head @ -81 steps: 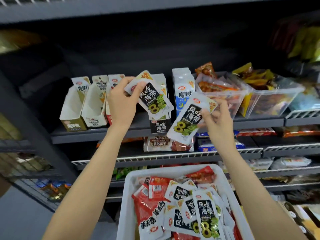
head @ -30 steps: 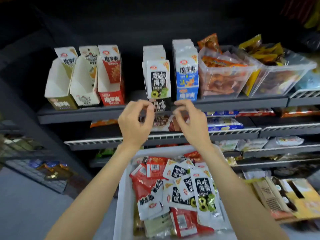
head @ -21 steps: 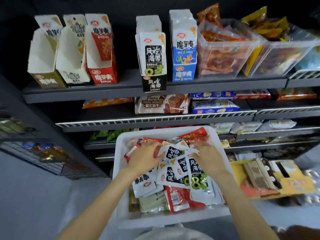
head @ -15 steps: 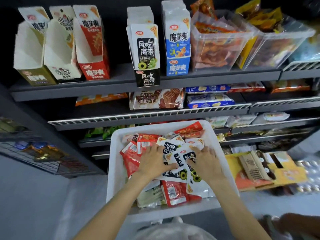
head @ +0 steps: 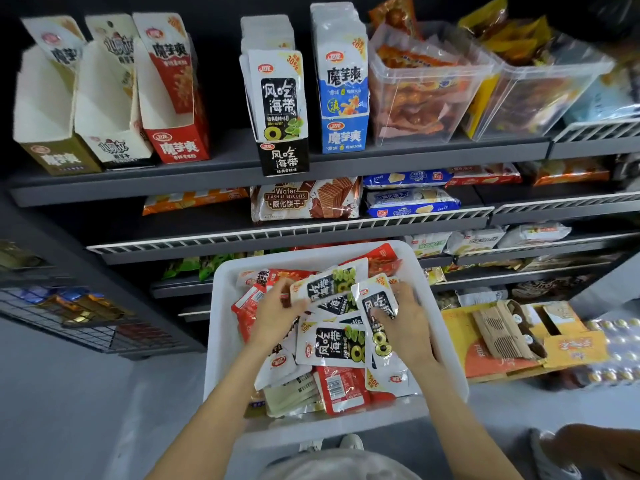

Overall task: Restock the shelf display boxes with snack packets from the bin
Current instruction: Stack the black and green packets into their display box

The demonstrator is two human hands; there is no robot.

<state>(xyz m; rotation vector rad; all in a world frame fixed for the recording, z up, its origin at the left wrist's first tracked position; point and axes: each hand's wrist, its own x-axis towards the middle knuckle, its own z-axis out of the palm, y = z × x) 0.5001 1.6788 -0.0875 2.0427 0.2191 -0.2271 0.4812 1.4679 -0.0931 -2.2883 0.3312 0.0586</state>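
Down in the white bin [head: 221, 327], both hands are busy in a heap of snack packets, mostly white-and-black seaweed ones mixed with red ones. Left hand [head: 277, 315] has its fingers curled on the edge of a seaweed packet [head: 327, 284] lying near the top of the pile, thumb side tucked against it. Right hand [head: 403, 318] is pinching another seaweed packet [head: 377, 306] that stands tilted up out of the heap, fingers wrapped behind it and thumb over the front. A third seaweed packet [head: 334, 346] lies flat between the two wrists, and a red packet [head: 341, 389] sits nearer the front wall of the bin, barcode side up. Up on the top shelf [head: 225, 171], the black seaweed display box [head: 284, 155] already has packets standing in it, and right beside it is a blue display box [head: 344, 136], also filled. Off to the left stand three boxes that look pretty much hollow: an olive display box [head: 57, 157], a white display box [head: 117, 148] and a red display box [head: 176, 143]. Two clear plastic tubs [head: 429, 84] with orange and yellow snacks sit to the right of the blue one. One shelf lower there's a wafer biscuit pack [head: 304, 200]. Bottom right corner, somebody else's hand shows, too blurred to say much.
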